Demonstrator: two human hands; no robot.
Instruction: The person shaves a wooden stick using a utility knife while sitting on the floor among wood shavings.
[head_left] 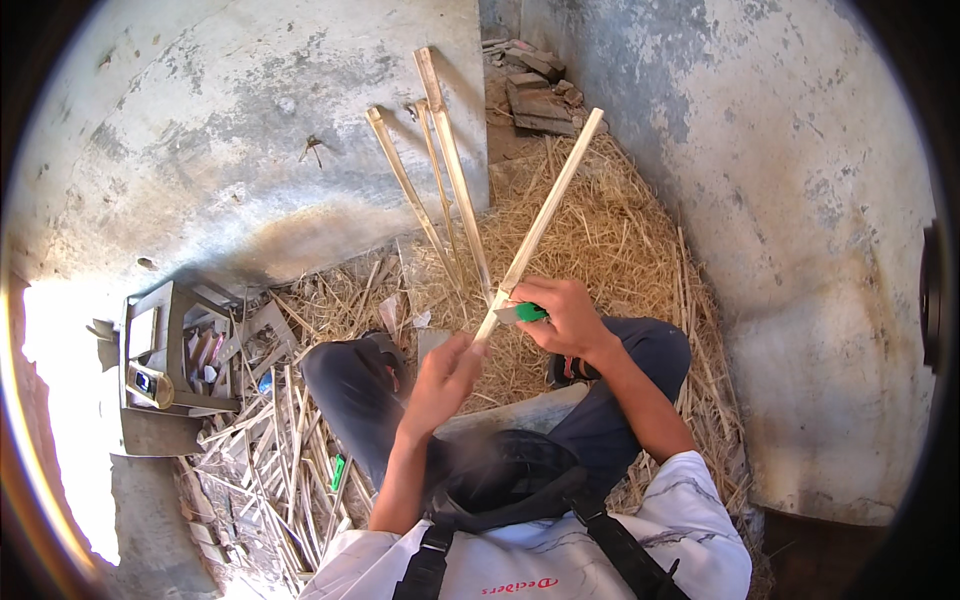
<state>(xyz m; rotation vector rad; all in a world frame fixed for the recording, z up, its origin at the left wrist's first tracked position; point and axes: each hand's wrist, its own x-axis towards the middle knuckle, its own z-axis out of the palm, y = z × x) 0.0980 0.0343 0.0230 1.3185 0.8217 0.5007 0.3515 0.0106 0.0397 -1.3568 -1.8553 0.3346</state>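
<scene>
My left hand [448,375] is closed around the lower part of a long pale split bamboo strip [557,188], which slants up to the right. My right hand [562,310] grips a green-handled knife [525,312], its blade against the strip just above my left hand; those fingers also lie close around the strip. Just beyond my hands, several other bamboo pieces [452,160] lean upright against the whitewashed wall [240,140], their lower ends on the straw.
Straw [620,230] covers the floor around my crossed legs [640,370]. Broken slats [280,470] and a green object [339,470] lie at left, below a worn wooden frame [160,420] with assorted items. Rubble [540,100] sits in the far corner; a wall [800,300] curves along my right.
</scene>
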